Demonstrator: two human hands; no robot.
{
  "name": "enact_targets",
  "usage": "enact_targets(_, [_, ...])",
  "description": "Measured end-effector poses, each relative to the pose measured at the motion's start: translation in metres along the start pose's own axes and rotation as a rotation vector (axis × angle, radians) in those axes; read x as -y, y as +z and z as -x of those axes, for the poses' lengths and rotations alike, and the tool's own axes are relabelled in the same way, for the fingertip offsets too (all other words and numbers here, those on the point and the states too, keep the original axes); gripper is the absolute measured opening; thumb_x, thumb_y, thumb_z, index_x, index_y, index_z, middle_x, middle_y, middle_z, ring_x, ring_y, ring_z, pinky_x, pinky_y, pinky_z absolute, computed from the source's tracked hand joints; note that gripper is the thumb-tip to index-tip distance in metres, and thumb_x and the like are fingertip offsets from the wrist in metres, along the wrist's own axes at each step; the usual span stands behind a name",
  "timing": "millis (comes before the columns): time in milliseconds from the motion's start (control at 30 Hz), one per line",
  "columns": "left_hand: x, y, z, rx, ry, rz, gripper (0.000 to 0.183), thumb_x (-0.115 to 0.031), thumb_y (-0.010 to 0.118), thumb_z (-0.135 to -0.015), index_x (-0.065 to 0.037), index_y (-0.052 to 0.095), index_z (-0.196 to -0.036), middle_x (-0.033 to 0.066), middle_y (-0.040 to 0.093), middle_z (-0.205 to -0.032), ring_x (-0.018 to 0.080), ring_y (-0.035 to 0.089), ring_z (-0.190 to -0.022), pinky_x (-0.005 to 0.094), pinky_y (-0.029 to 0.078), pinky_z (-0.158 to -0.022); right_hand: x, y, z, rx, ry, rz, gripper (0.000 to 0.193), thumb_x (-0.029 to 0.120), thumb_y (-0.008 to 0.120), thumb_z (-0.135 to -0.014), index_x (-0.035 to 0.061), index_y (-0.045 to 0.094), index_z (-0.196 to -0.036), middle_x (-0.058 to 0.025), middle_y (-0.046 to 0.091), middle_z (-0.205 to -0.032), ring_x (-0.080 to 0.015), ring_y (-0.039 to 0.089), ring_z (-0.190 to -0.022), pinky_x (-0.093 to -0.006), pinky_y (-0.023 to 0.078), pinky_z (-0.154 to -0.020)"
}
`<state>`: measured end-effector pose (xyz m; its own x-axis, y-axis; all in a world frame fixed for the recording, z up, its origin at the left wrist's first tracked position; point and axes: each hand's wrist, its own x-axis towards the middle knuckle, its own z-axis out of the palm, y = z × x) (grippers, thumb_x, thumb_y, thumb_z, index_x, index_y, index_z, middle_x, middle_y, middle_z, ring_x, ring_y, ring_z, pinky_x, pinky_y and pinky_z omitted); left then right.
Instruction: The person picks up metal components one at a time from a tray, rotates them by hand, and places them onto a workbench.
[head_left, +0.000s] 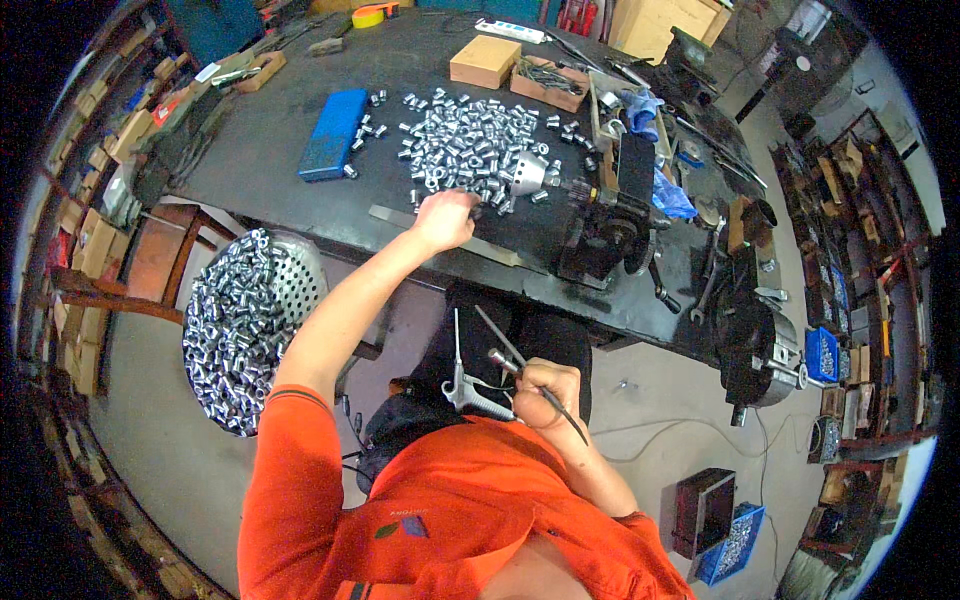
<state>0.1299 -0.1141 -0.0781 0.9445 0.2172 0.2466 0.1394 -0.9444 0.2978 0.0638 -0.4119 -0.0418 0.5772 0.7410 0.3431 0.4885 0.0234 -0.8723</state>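
Note:
My left hand (pixel 447 220) reaches to the near edge of the bench, at the front of a pile of small shiny metal sleeves (pixel 455 140). Its fingers are curled together; what they pinch, if anything, is hidden. Over my lap, my right hand (pixel 548 393) is closed round a long thin dark file (pixel 497 331), which slants across the palm. A small metal sleeve (pixel 503 360) shows at its fingertips. Beside that hand, a silver air blow gun (pixel 464 388) lies on my lap, its thin nozzle pointing toward the bench.
A chuck-like spindle fixture (pixel 528 174) stands right of the pile. A perforated metal basin (pixel 305 283) full of sleeves sits left. A blue case (pixel 334 135), wooden block (pixel 485 61) and box of wires (pixel 550 84) lie on the bench. A large chuck (pixel 760 350) juts out right.

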Motion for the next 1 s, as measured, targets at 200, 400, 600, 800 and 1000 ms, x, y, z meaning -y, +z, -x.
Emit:
enact_targets(200, [0.020,-0.052,0.034,-0.058,-0.051,0.172,0.033,-0.023,0.061,-0.077,-0.009,0.064,-0.107,0.0166,0.066,-0.081,0.0335,0.064,-0.076,0.0421,0.051,-0.071,-0.011,0.001,0.003,-0.034,-0.033,0.022,0.018,0.003,0.055,-0.058,0.0043,0.038,-0.054,-0.0068,0.036,-0.052,-0.0191,0.039,-0.045,-0.0305,0.028,-0.043])
enact_targets(400, [0.094,-0.112,0.163,-0.165,-0.084,0.183,0.025,-0.010,0.060,-0.075,-0.001,0.065,-0.098,0.0133,0.057,-0.058,0.0172,0.055,-0.052,0.0351,0.045,-0.054,-0.003,0.009,0.004,-0.042,0.035,-0.020,0.018,0.004,0.054,-0.057,0.0041,0.037,-0.053,-0.0056,0.034,-0.051,-0.0178,0.036,-0.044,-0.0295,0.025,-0.043])
enact_targets(600, [0.094,-0.139,0.257,0.323,-0.220,-0.233,0.032,-0.006,0.057,-0.066,-0.007,0.067,-0.097,0.0161,0.064,-0.085,0.0359,0.061,-0.083,0.0441,0.049,-0.075,-0.008,0.016,-0.001,0.015,-0.047,-0.024,0.021,0.006,0.056,-0.058,0.0050,0.036,-0.053,-0.0050,0.033,-0.052,-0.0169,0.035,-0.045,-0.0298,0.024,-0.043])
enact_targets(800, [0.109,-0.112,0.257,0.432,-0.053,-0.389,0.022,-0.007,0.059,-0.066,-0.011,0.067,-0.087,0.0117,0.062,-0.079,0.0301,0.064,-0.080,0.0421,0.050,-0.067,0.000,0.017,0.000,0.020,-0.055,0.024,0.023,0.009,0.058,-0.059,0.0053,0.037,-0.053,-0.0046,0.035,-0.052,-0.0176,0.037,-0.045,-0.0297,0.026,-0.043])
enact_targets(1000, [0.112,-0.123,0.249,0.560,0.021,-0.371,0.021,-0.012,0.062,-0.067,-0.014,0.069,-0.087,0.0112,0.061,-0.081,0.0322,0.063,-0.077,0.0441,0.050,-0.065,-0.003,0.016,0.006,0.006,-0.037,-0.020,0.022,0.009,0.057,-0.058,0.0049,0.037,-0.052,-0.0051,0.036,-0.052,-0.0178,0.038,-0.045,-0.0299,0.026,-0.042])
